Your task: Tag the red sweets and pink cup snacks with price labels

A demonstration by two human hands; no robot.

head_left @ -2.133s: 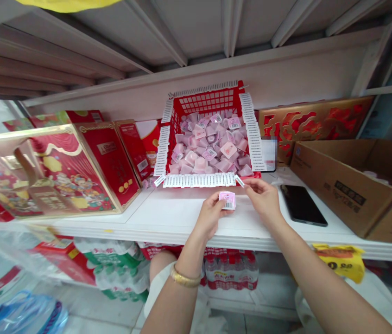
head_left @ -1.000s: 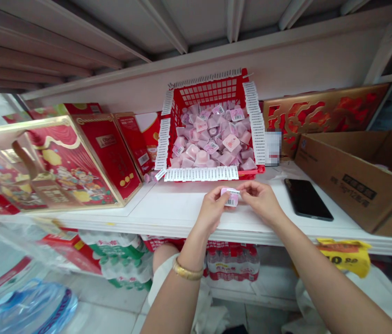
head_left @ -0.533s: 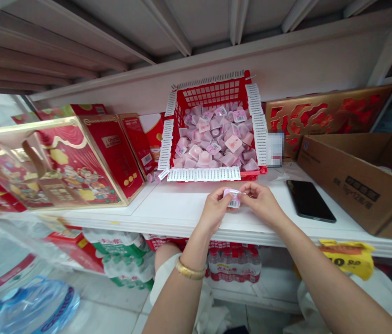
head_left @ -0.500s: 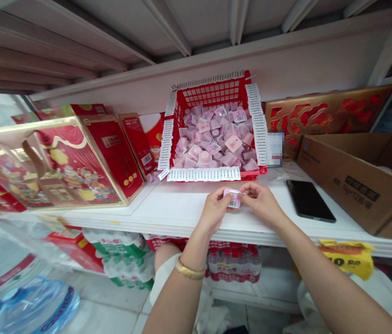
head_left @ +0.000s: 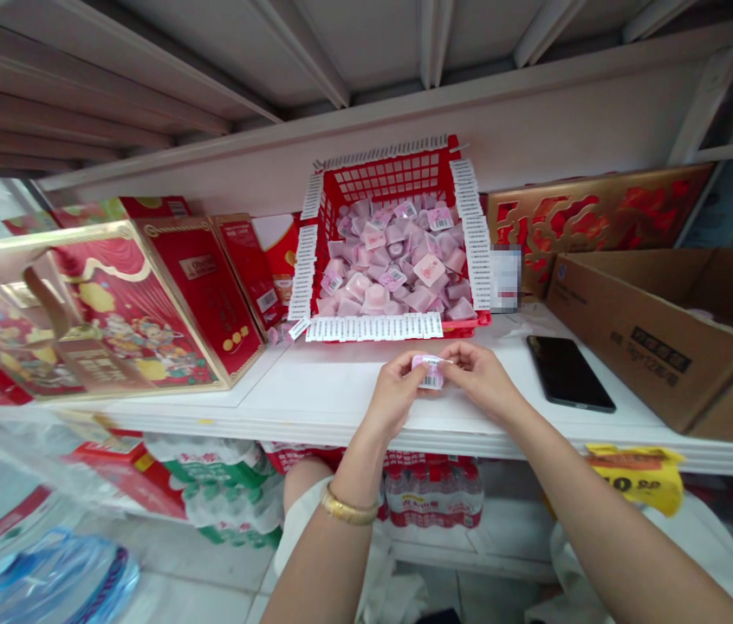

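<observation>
My left hand (head_left: 396, 390) is closed around a small pink jelly cup (head_left: 428, 371), its lid with a printed barcode facing up. Thumb and fingers of my right hand (head_left: 474, 373) pinch a small white sticker (head_left: 445, 360) at the cup's upper right edge; the fingers partly hide it. Both hands are just above the white shelf (head_left: 314, 381), near its front edge. Behind them stands a red basket (head_left: 448, 178) filled with many pink and lilac jelly cups (head_left: 396, 260). Rows of white barcode stickers (head_left: 372, 327) line the basket's rim.
Red and gold gift boxes (head_left: 178, 295) stand to the left. A black phone (head_left: 567, 371) lies at right beside an open cardboard carton (head_left: 626, 347). A yellow price tag (head_left: 639, 481) hangs from the shelf edge. Bottle packs (head_left: 435, 494) sit below, and shelf beams (head_left: 314, 52) run overhead.
The whole view has shifted slightly, so things appear a little further left. Both hands keep nearly the same pose at the jelly cup.
</observation>
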